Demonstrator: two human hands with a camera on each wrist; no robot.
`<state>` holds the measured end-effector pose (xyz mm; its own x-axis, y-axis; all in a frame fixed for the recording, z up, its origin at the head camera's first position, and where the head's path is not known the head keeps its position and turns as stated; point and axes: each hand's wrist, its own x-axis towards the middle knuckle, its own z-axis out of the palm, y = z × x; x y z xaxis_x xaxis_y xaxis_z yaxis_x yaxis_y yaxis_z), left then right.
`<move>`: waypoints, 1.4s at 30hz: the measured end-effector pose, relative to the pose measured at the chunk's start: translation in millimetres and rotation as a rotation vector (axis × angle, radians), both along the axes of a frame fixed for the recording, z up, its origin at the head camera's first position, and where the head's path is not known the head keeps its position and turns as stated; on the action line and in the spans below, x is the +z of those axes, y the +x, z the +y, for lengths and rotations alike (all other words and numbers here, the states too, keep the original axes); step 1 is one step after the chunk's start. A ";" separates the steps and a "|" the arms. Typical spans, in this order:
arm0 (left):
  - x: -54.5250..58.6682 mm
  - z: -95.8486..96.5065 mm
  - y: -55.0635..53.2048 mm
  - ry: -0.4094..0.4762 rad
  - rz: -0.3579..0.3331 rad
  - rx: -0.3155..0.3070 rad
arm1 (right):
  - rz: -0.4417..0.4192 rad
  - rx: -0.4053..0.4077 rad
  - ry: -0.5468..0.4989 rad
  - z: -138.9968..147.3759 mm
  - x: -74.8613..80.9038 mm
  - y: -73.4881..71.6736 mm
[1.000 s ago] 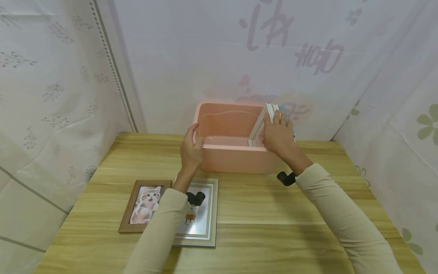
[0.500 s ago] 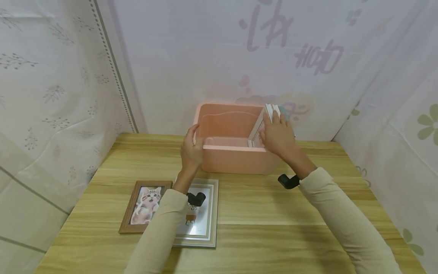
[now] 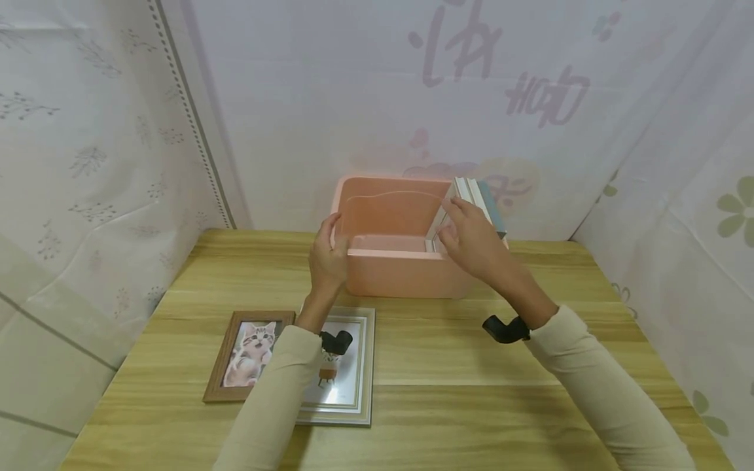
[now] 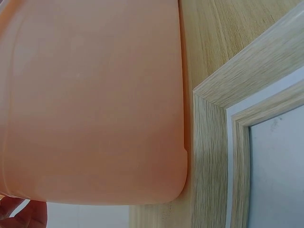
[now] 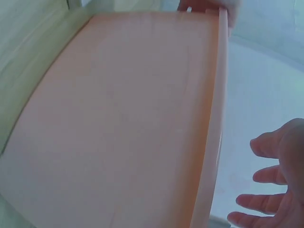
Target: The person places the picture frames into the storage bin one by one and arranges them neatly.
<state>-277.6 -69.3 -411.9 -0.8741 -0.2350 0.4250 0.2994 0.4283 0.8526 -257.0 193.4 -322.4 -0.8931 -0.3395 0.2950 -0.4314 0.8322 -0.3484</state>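
While I am watching from the head view, the left hand [image 3: 327, 261] is gripping the left end of the pink tub [image 3: 406, 275], with the thumb curling over the rim and the other fingers wrapping the outside wall. The tub is sitting on the wooden table [image 3: 471, 366], at the far edge, close against the patterned curtain [image 3: 353, 98]. Several picture frames [image 3: 477, 196] are standing on edge inside the tub, leaning against its right end, and their tops are poking above the rim.

The right hand [image 3: 471, 242] is hovering just beside those frames, over the tub's right front corner. Its fingers are spreading loosely and are holding nothing; the right wrist view is showing them [image 5: 266, 175] apart and relaxed beside the tub's wall [image 5: 123, 123]. I cannot tell whether the fingertips are brushing the nearest frame.

On the near left part of the table, two more frames are lying flat, side by side and touching. The brown one with the kitten picture [image 3: 250, 353] is lying to the left, and the pale one [image 3: 347, 379] is partly hiding under the left forearm. The left wrist view is showing a corner of that pale frame [image 4: 213, 142] just beside the tub's rounded wall [image 4: 95, 104].
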 end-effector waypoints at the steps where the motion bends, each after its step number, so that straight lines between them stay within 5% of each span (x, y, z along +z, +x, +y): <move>1: -0.2 -0.2 0.0 0.000 0.001 0.002 | 0.007 0.015 -0.013 -2.2 -0.3 2.4; 16: -1.6 -0.8 0.5 0.014 -0.008 0.007 | 0.012 0.127 -0.231 -26.6 -22.4 42.0; 23: -1.0 -1.8 0.3 0.022 -0.010 0.010 | 0.003 0.142 -0.229 -32.4 -31.8 48.8; 30: -1.3 -1.7 -1.2 0.019 0.001 0.005 | -0.131 0.217 -0.221 -40.6 -47.5 45.8; 42: 0.6 0.6 -1.1 0.016 -0.009 0.004 | -0.339 0.292 -0.258 -58.2 -102.9 27.0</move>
